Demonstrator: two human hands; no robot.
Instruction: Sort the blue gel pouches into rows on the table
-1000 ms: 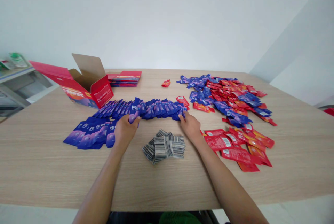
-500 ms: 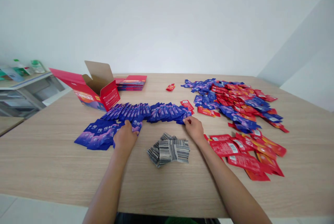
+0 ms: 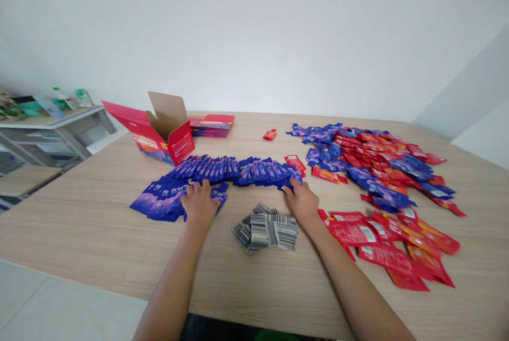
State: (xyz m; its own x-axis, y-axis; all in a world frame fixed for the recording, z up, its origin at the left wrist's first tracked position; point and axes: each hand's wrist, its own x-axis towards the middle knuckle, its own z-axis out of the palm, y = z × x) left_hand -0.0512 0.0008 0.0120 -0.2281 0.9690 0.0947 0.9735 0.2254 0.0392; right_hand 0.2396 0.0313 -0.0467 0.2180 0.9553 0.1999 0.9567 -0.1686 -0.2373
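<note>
My left hand point(image 3: 200, 204) has come down flat, fingers spread, onto the fanned blue sachets point(image 3: 175, 199) left of centre. Centre frame, my right hand point(image 3: 303, 201) pinches the right end of the blue sachet row point(image 3: 238, 169); below lies the striped packet pile point(image 3: 267, 228).

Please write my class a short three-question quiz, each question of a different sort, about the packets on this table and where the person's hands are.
1. True or false: the left hand rests on the fanned blue packets.
2. Which lies between the two forearms? A) striped packets B) a red box C) a loose red packet
3. Fill in: the right hand touches the right end of the row of ____ packets.

Key: 1 true. 2 A, the striped packets. 3 blue; the row of blue packets stretches from near the open red box toward the mixed pile.
</note>
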